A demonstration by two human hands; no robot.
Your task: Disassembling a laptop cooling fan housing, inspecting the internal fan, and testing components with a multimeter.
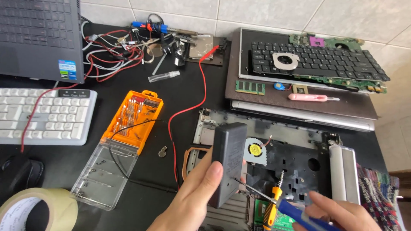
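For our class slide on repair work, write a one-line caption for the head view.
Left hand holds a dark grey box; right hand applies a blue-handled tool.

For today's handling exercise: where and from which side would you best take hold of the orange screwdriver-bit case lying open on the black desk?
Probably grip the orange bit case across its long side edges at the orange half, coming from above. It lies flat and open on the desk, so only its edges offer purchase. The clear lid hangs hinged below it and a black wire crosses it, so the solid orange body looks the steadier part.
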